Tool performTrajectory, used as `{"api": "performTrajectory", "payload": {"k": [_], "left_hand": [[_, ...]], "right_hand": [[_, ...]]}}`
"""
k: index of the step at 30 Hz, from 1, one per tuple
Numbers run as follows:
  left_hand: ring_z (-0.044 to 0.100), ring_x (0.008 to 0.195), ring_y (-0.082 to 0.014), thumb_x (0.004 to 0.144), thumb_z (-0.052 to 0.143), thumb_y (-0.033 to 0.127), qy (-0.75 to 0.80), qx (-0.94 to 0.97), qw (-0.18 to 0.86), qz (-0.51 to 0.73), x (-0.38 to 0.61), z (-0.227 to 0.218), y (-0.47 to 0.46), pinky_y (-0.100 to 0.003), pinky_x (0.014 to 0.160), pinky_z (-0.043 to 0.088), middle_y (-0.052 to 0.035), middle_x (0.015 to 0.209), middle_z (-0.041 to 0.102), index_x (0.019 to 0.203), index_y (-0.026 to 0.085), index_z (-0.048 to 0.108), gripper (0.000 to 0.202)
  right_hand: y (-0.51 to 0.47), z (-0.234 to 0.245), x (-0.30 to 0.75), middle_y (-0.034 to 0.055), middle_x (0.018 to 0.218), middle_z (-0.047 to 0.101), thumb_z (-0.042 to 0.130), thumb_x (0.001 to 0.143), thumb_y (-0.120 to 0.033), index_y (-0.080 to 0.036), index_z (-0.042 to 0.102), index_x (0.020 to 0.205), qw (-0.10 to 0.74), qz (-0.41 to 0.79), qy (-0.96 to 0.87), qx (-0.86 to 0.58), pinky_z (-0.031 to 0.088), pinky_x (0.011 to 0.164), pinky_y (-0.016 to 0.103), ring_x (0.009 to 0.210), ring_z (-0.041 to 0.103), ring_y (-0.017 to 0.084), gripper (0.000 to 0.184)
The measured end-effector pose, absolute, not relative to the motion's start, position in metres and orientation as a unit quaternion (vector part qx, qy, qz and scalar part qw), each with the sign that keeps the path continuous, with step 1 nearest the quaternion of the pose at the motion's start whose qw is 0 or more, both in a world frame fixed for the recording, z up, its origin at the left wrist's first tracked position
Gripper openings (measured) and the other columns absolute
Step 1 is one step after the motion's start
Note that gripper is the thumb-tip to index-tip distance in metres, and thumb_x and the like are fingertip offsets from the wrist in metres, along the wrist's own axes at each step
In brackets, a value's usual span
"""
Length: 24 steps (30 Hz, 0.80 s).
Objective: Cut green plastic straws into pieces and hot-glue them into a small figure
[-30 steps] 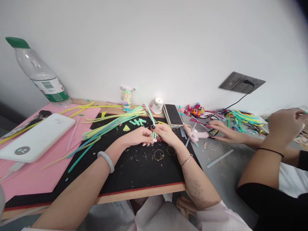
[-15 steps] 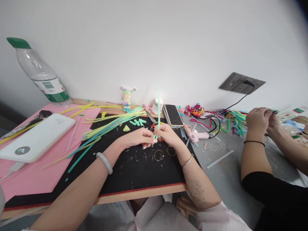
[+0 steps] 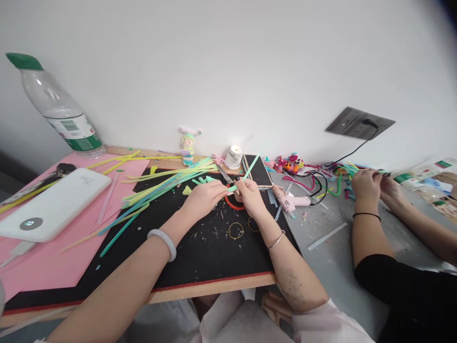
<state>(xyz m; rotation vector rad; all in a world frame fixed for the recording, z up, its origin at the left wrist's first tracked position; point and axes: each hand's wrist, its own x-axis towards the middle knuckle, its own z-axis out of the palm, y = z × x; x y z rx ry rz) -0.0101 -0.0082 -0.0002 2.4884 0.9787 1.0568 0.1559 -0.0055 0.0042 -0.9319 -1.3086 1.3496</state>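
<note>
Between my two hands runs a pale green pipe cleaner (image 3: 252,166), its free end sticking up to the right in front of the phone. My left hand (image 3: 208,196) pinches one part of it. The fingers of my right hand (image 3: 249,194) are closed on it close beside the left fingertips. Behind my hands lie scissors (image 3: 233,206) with red-orange handles, partly hidden. Short green pieces (image 3: 204,180) and a small yellow shape (image 3: 187,190) rest on the black mat (image 3: 214,257), left of my hands. Two thin gold rings (image 3: 236,230) lie below them.
Long pipe cleaners (image 3: 167,183) spread across the left side. Beyond them are a white power bank (image 3: 57,205) and a plastic bottle (image 3: 67,109). A pink glue gun (image 3: 291,200), its cord and a phone (image 3: 262,177) sit right. A co-worker's hands (image 3: 371,186) work farther right.
The pipe cleaner has swung from upright to leaning right. My hands have shifted slightly up and apart, uncovering the scissors' handle. The co-worker's hands have moved a little left.
</note>
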Motion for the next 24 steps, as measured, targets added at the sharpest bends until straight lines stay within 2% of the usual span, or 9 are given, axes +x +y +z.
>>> {"api": "performTrajectory", "payload": {"k": [6,12,16,20,22,24], "left_hand": [[0.056,0.073,-0.0145,0.091,0.038,0.028,0.337,0.853,0.114,0.382,-0.010,-0.001,-0.008,-0.026,0.068,0.042,-0.0048,0.077,0.061,0.078,0.016,0.062,0.030],[0.056,0.073,-0.0147,0.091,0.037,0.028,0.347,0.855,0.130,0.362,-0.010,0.003,-0.009,-0.026,0.069,0.042,-0.0045,0.077,0.061,0.078,0.017,0.062,0.030],[0.057,0.084,-0.0173,0.090,0.039,0.031,0.399,0.819,0.143,0.385,-0.018,0.002,0.000,-0.030,0.077,0.044,-0.0053,0.090,0.064,0.093,0.018,0.063,0.027],[0.049,0.108,-0.0247,0.087,0.040,0.020,0.479,0.789,0.090,0.374,-0.031,-0.015,0.019,-0.041,0.093,0.038,-0.0109,0.115,0.060,0.113,0.017,0.058,0.033],[0.047,0.110,-0.0263,0.083,0.042,0.015,0.487,0.797,0.088,0.347,-0.034,-0.025,0.027,-0.043,0.094,0.037,-0.0116,0.120,0.058,0.114,0.016,0.059,0.035],[0.048,0.107,-0.0256,0.082,0.044,0.015,0.480,0.808,0.098,0.328,-0.034,-0.031,0.033,-0.042,0.093,0.038,-0.0101,0.113,0.062,0.109,0.017,0.062,0.032]], "right_hand": [[-0.004,0.003,0.158,-0.0083,0.046,0.024,0.051,0.079,-0.054,-0.018,0.042,0.055,0.494,0.561,-0.537,-0.391,0.011,0.039,0.022,0.038,0.018,0.004,0.044],[-0.007,0.010,0.162,-0.0072,0.048,0.032,0.057,0.078,-0.045,-0.018,0.041,0.058,0.458,0.512,-0.605,-0.403,0.013,0.041,0.022,0.041,0.022,0.005,0.037],[-0.005,0.010,0.165,-0.0070,0.046,0.032,0.054,0.081,-0.043,-0.018,0.041,0.057,0.485,0.441,-0.607,-0.449,0.016,0.041,0.022,0.041,0.024,0.005,0.036],[-0.002,0.006,0.168,-0.0079,0.044,0.030,0.053,0.081,-0.044,-0.019,0.041,0.060,0.518,0.409,-0.577,-0.481,0.017,0.041,0.022,0.039,0.023,0.006,0.035],[-0.002,0.006,0.168,-0.0080,0.044,0.030,0.053,0.081,-0.044,-0.019,0.041,0.060,0.518,0.407,-0.576,-0.484,0.017,0.041,0.022,0.039,0.023,0.006,0.034],[-0.002,0.006,0.167,-0.0077,0.044,0.031,0.053,0.081,-0.044,-0.019,0.042,0.060,0.511,0.408,-0.582,-0.483,0.017,0.041,0.022,0.039,0.023,0.006,0.034]]}}
